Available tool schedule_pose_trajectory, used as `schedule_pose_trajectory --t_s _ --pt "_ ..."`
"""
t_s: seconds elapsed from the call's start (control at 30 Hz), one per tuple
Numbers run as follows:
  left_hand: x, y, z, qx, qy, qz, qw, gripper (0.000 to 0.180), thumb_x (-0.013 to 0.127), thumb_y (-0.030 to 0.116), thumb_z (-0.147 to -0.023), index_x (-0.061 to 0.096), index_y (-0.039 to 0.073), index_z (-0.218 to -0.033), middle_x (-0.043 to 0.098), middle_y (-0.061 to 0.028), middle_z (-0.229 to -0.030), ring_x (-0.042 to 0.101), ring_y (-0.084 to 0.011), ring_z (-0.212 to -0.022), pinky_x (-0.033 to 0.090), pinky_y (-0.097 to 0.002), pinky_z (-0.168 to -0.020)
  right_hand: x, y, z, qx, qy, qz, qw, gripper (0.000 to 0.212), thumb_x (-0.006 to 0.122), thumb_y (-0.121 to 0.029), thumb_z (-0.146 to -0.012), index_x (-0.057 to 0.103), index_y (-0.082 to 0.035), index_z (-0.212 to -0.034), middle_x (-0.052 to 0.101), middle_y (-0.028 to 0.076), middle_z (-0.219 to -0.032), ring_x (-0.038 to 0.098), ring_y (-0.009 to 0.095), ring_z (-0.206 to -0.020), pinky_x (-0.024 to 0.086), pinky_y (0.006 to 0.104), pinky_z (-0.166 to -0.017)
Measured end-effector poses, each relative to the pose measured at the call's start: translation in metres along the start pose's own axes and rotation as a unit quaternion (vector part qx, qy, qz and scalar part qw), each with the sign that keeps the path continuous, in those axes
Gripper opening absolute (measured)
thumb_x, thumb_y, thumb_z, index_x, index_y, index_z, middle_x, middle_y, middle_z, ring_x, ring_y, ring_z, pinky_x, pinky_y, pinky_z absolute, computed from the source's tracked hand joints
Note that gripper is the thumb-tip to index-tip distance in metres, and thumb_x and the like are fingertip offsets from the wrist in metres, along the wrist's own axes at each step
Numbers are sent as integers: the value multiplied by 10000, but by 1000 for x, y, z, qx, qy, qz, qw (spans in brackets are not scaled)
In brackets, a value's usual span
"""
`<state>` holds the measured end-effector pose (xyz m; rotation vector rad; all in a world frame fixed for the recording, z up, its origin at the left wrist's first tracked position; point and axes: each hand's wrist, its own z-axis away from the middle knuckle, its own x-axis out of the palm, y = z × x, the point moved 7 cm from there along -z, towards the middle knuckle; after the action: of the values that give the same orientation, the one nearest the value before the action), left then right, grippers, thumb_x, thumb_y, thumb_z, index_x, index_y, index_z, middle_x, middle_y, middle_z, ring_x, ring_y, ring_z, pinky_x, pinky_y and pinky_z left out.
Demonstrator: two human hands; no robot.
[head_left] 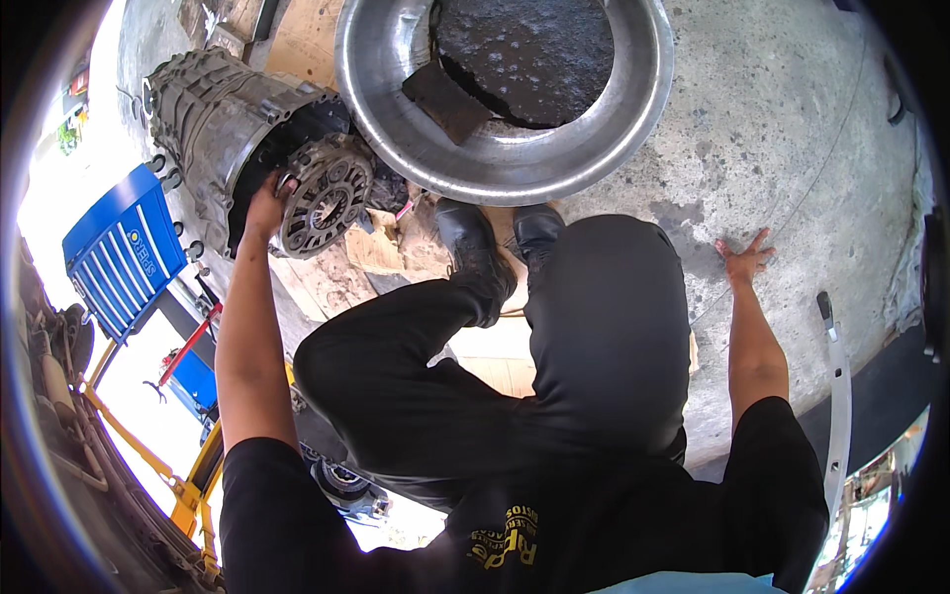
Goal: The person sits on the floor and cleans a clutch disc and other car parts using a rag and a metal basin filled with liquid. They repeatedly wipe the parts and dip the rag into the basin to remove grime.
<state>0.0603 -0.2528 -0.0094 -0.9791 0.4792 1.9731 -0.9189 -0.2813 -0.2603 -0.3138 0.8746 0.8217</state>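
Observation:
On the left, a grey metal transmission case (213, 119) lies on its side with its wide, dark mouth turned toward me. A round metal transmission part (327, 203) with slots around a toothed centre hole sits tilted at that mouth. My left hand (263, 210) is at its left rim, fingers curled around the edge and partly hidden inside the case. A small shiny piece shows by the fingertips, too small to name. Far to the right, my right hand (745, 261) is open with fingers spread over the concrete floor, holding nothing; whether it touches the floor I cannot tell.
A wide metal basin (505, 178) with dark, grimy liquid and a dark block (447, 102) stands ahead of my shoes. Cardboard (376, 247) lies beneath the case. A blue slatted panel (124, 252) is at left. A long metal strip (839, 396) lies at right.

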Motion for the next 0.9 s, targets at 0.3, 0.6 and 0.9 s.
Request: schedule_pose_trajectory --t_s 0.3,0.6,0.9 --pt "-5 12 32 -8 69 15 997 519 594 485 -973 584 143 -1363 657 -191 -1275 606 -404 -1192 480 -441 -981 9 9 -7 -25 7 15 1000 1399 918 -460 -677 -148 -404 -1580 -156 268 -1642 25 634 -1450 218 627 -1201" --pt "-14 31 42 42 138 16 989 492 637 559 -911 690 192 -1235 740 -146 -1068 705 -357 -1001 542 -436 -877 6 -16 -27 9 -71 165 984 826 751 -415 -840 215 -249 -1446 251 232 -1441 360 501 -1281 364 593 -1068" --pt "-4 7 61 64 249 -44 965 483 535 593 -951 702 198 -1173 746 -137 -949 721 -340 -866 571 -464 -753 -133 -407 126 -338 -114 98 929 412 619 -388 -985 705 12 -1023 739 96 -778 679 187 -733 514 404 -650"
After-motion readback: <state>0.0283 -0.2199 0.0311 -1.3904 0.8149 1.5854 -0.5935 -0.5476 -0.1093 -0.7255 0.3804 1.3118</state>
